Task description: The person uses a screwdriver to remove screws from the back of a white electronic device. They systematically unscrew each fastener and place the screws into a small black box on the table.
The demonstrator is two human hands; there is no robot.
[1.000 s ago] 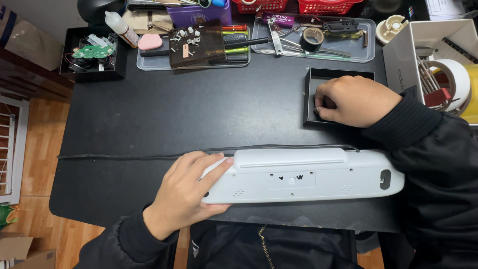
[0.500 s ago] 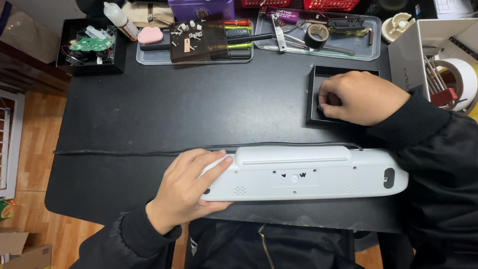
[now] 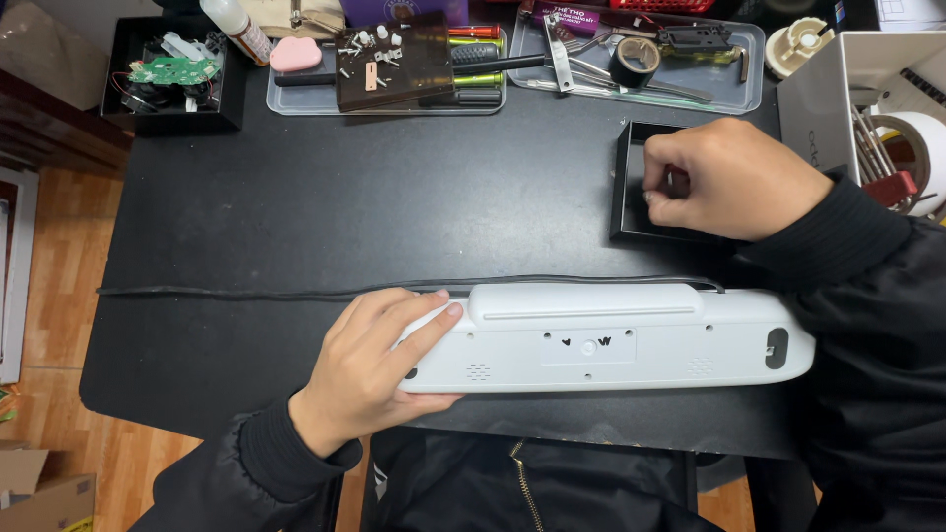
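A long white plastic device [image 3: 611,340] lies along the near edge of the black table [image 3: 394,227], back side up. My left hand [image 3: 379,360] rests on its left end, fingers spread flat over it. My right hand [image 3: 734,177] is inside a small black tray [image 3: 623,187] at the right, fingers pinched together; what they hold is hidden. A thin black cable [image 3: 286,292] runs from the device across the table to the left.
Two clear trays [image 3: 384,69] [image 3: 641,59] with tools, tape and small parts stand at the back. A black box with a green circuit board [image 3: 175,71] sits back left. A white box [image 3: 847,99] with tape rolls stands at the right.
My right hand has lifted slightly in the black tray and pinched its fingers. The left hand stays on the device.
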